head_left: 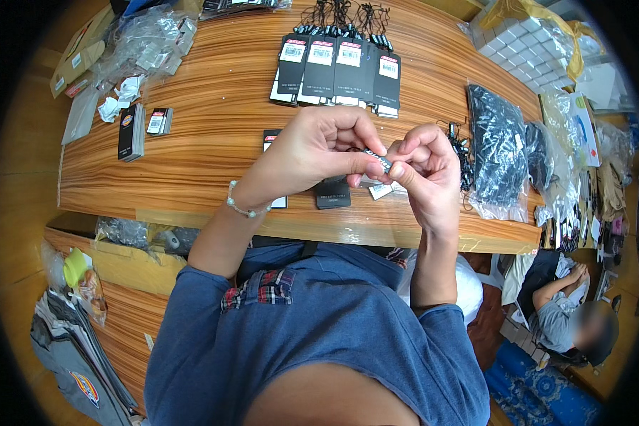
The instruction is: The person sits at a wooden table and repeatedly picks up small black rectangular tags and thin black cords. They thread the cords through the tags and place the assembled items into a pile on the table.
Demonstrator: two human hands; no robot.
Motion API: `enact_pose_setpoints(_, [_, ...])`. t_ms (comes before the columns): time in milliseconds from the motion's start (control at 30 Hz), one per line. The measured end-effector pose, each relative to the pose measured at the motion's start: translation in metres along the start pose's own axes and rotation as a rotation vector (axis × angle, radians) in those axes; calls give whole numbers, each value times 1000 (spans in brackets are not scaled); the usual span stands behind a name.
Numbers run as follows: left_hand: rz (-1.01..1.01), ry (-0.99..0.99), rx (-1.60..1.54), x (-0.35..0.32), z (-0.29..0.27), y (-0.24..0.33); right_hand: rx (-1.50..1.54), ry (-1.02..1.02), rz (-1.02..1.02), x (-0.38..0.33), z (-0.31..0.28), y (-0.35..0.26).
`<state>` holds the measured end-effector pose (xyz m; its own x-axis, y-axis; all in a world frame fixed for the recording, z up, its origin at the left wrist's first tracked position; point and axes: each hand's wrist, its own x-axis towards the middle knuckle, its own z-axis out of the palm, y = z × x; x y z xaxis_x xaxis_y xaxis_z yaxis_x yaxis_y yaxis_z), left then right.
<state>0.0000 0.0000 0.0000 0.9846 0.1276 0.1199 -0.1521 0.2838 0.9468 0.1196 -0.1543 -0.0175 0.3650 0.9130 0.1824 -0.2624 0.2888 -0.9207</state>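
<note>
Above the table's near edge, my left hand (328, 144) and my right hand (429, 174) meet, fingertips pinching a small dark tag seal (380, 160) with white lettering between them. Any cord on it is hidden by my fingers. Beneath my hands lies a black hang tag (332, 195), partly covered. A white tag (380, 192) shows just under the seal. Another black hang tag (270, 139) with a red and white label lies behind my left wrist, its middle hidden.
Overlapping rows of black hang tags (335, 71) with looped black cords lie at the far middle. Small card stacks (130, 133) and crumpled paper (111, 108) are left. Loose black cords (463, 153) and a filled plastic bag (499, 142) lie right. A person (571, 323) sits far right.
</note>
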Motion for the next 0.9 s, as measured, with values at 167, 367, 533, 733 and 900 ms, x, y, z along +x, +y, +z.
enact_pose_setpoints(167, [-47, 63, 116, 9, 3, 10, -82, 22, 68, 9, -3, -6])
enact_pose_setpoints(367, [404, 122, 731, 29, -4, 13, -62, -63, 160, 20, -9, -16])
enact_pose_setpoints(533, [294, 122, 536, 28, 1, -8, 151, 65, 71, 25, -15, -14])
enact_pose_setpoints(733, [74, 169, 249, 28, 12, -29, 286, 193, 21, 31, -27, -11])
enact_pose_setpoints(900, [-6, 155, 396, 48, -1, -24, 199, 261, -29, 56, -54, -24])
